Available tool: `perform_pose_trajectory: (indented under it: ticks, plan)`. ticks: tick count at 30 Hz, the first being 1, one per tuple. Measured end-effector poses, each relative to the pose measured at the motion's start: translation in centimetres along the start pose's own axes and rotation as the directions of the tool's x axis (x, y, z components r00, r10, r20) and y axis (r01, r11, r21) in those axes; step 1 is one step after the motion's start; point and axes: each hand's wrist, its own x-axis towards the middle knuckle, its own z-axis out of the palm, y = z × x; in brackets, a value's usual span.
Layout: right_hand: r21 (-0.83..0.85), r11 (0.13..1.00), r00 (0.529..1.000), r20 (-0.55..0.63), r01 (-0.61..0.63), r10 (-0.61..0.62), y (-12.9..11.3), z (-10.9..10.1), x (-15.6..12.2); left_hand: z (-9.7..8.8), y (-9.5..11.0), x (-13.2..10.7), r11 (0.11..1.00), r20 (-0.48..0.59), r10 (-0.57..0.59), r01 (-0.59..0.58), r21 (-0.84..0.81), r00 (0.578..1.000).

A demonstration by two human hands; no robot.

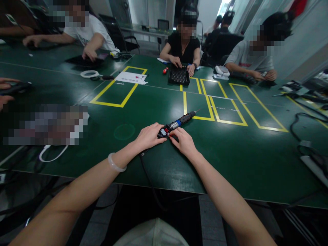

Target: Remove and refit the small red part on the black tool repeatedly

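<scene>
An electric screwdriver point(182, 120), long and dark with a silver and blue band, lies slantwise on the green table, its thin bit pointing away to the right. At its near end the casing looks opened, with red, white and black inner parts showing. My left hand point(149, 136) grips this near end from the left, fingers around it and thumb along the front. My right hand point(184, 140) is closed in a pinch beside the opened part, at a small red piece or wire too small to make out. A black cord point(148, 174) hangs over the table edge below.
Yellow tape rectangles point(232, 123) mark the green table point(230, 153). Beyond are a white paper point(130, 78), a magnifying glass point(89, 74) and a black tray point(178, 82) worked on by a person. Other people sit left and right. Black cables point(302, 128) lie at the right.
</scene>
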Motion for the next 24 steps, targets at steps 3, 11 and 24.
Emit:
perform_pose_trajectory:
  ticks: [3, 11, 24]
  plan:
    - [-0.007, 1.000, 1.000, -0.010, 0.012, -0.012, 0.0, 0.0, 0.1, 0.0, 0.5, 0.2, 0.999, -0.011, -0.002, 0.002, 0.043, 1.000]
    - [0.075, 0.997, 1.000, -0.017, 0.024, -0.022, 0.3, -0.1, 0.1, 0.4, 2.1, 0.7, 0.988, -0.050, -0.056, 0.063, 0.138, 0.997]
    - [0.043, 0.996, 0.995, -0.059, -0.079, 0.081, 0.4, -0.8, -0.4, -0.5, -1.9, 1.0, 0.972, -0.055, -0.100, 0.109, 0.209, 0.994]
